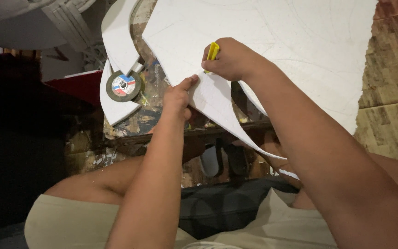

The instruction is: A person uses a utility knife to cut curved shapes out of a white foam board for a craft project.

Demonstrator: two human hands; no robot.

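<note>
A large white sheet (pixel 272 41) with faint pencil curves lies on a paint-stained wooden work surface (pixel 150 103). My right hand (pixel 229 60) is closed around a yellow-handled cutter (pixel 213 50), its tip pressed into the sheet near a cut edge. My left hand (pixel 178 97) presses down on the sheet's pointed lower part, thumb stretched toward the cutter. A long tapering strip of the sheet (pixel 236 124) runs down toward my knees.
A grinding disc (pixel 123 85) rests on a curved white offcut (pixel 116 55) at the left. A white plastic chair (pixel 47 18) stands at top left. Tiled floor (pixel 388 101) shows at right. My legs and grey shorts (pixel 226 207) fill the bottom.
</note>
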